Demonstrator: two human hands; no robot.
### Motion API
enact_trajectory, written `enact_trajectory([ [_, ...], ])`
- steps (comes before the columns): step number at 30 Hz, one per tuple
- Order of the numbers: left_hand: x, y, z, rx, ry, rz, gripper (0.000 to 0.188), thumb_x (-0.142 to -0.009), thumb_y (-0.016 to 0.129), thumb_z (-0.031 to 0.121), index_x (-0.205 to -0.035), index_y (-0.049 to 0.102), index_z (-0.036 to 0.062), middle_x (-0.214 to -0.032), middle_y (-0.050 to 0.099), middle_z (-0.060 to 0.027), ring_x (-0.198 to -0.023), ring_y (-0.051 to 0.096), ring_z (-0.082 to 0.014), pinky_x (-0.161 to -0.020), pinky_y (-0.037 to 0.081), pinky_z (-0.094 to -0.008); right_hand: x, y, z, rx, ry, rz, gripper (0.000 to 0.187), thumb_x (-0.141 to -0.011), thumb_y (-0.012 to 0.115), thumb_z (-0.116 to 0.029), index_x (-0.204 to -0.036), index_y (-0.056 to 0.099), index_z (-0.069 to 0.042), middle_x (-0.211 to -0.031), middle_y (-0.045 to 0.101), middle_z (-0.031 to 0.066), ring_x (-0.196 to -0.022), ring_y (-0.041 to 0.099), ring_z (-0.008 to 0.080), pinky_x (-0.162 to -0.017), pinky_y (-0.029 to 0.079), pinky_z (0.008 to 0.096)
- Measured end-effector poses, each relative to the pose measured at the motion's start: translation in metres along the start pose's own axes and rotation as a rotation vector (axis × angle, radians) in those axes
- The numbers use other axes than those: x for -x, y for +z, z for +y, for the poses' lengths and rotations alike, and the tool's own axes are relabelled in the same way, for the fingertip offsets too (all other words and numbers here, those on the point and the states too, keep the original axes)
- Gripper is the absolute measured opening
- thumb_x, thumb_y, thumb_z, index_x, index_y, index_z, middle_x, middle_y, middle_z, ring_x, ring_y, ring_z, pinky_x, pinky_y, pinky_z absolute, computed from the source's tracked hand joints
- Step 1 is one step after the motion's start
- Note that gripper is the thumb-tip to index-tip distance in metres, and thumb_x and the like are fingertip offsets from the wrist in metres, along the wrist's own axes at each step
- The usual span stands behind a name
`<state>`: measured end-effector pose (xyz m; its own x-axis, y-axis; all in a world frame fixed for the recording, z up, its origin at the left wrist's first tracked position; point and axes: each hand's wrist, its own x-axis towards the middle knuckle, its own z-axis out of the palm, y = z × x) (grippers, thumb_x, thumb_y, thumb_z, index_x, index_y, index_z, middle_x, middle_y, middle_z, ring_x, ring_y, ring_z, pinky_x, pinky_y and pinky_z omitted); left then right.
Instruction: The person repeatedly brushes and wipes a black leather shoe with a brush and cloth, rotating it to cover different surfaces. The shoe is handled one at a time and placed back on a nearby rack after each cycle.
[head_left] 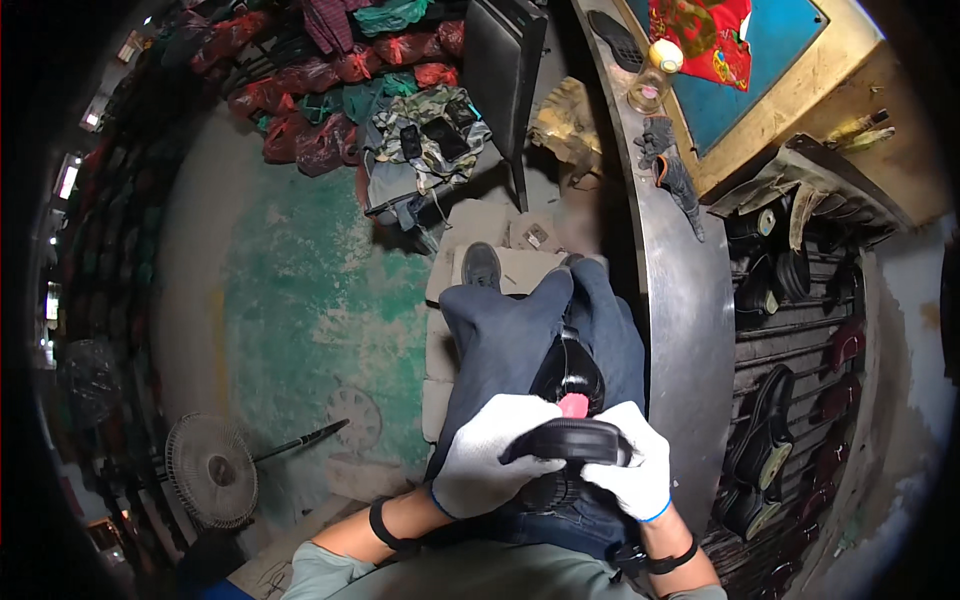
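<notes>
Over my lap, both hands in white knit gloves hold a black shoe sole (565, 441) by its two ends. My left hand (488, 450) is closed on the left end, its thumb along the near side. Around the right end wrap the fingers of my right hand (637, 462). A small pink piece (573, 405) shows just beyond the sole, between the hands; its kind I cannot make out. Between my thighs lies a glossy black object (568, 372) with a strap, partly hidden by the hands and sole.
A metal bench (690, 300) runs along my right, bearing dark gloves (672, 180), a jar (650, 88) and another sole (616, 40). Beyond it a rack (770, 420) holds several shoes. A fan (212, 470) stands at left; a chair (500, 80) and bagged bundles (310, 85) are ahead.
</notes>
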<state>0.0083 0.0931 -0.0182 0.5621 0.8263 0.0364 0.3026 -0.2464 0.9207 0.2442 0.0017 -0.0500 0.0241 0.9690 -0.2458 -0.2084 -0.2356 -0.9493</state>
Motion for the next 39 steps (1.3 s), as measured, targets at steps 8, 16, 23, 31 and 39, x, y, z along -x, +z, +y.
enact_trajectory([
  [8, -0.046, -0.005, 0.004, -0.029, -0.255, 0.003, 0.049, -0.082, 0.095, 0.012, -0.125, 0.074, 0.0022, -0.112, 0.071, -0.0151, -0.095, 0.071, -0.0262, -0.086, 0.058, -0.0362, -0.030, 0.002, -0.001, 0.386, -0.015, 0.186, 0.065, -0.083, 0.095, -0.006, -0.143, 0.071, 0.002, -0.101, 0.065, 0.0042, -0.088, 0.061, 0.0127, -0.081, 0.051, 0.0288],
  [16, -0.034, 0.005, -0.006, -0.138, -0.252, 0.089, 0.041, -0.087, 0.096, 0.022, -0.116, 0.076, 0.0022, -0.090, 0.070, -0.0084, -0.076, 0.066, -0.0152, -0.073, 0.056, -0.0318, -0.016, 0.009, 0.011, 0.364, 0.053, 0.298, 0.055, -0.090, 0.092, -0.011, -0.140, 0.073, 0.003, -0.083, 0.069, 0.0078, -0.073, 0.064, 0.0143, -0.072, 0.055, 0.0293],
  [23, 0.007, 0.019, 0.049, -0.291, -0.189, 0.271, 0.048, -0.082, 0.099, 0.027, -0.119, 0.079, 0.0030, -0.102, 0.075, -0.0125, -0.090, 0.076, -0.0238, -0.081, 0.060, -0.0348, 0.011, 0.041, -0.009, 0.838, -0.555, 0.339, 0.049, -0.091, 0.087, -0.006, -0.136, 0.072, 0.008, -0.105, 0.069, 0.0199, -0.088, 0.070, 0.0320, -0.078, 0.059, 0.0402],
  [31, 0.067, 0.031, 0.075, -0.155, 0.136, 0.411, 0.123, -0.067, 0.110, 0.048, -0.156, 0.046, -0.0082, -0.146, 0.061, -0.0235, -0.134, 0.067, -0.0343, -0.117, 0.054, -0.0483, 0.074, 0.061, -0.013, 0.539, -0.672, 0.328, 0.044, -0.095, 0.081, -0.010, -0.136, 0.074, 0.006, -0.135, 0.071, 0.0305, -0.117, 0.076, 0.0414, -0.100, 0.062, 0.0431],
  [39, 0.089, 0.040, 0.054, -0.547, 0.377, -0.044, 0.089, -0.073, 0.097, 0.024, -0.153, 0.063, 0.0036, -0.155, 0.062, -0.0254, -0.145, 0.058, -0.0520, -0.122, 0.048, -0.0656, 0.064, 0.013, 0.014, -1.075, 0.358, 0.082, 0.071, -0.109, 0.055, -0.048, -0.162, 0.053, 0.000, -0.158, 0.062, 0.0268, -0.140, 0.066, 0.0385, -0.119, 0.055, 0.0533],
])
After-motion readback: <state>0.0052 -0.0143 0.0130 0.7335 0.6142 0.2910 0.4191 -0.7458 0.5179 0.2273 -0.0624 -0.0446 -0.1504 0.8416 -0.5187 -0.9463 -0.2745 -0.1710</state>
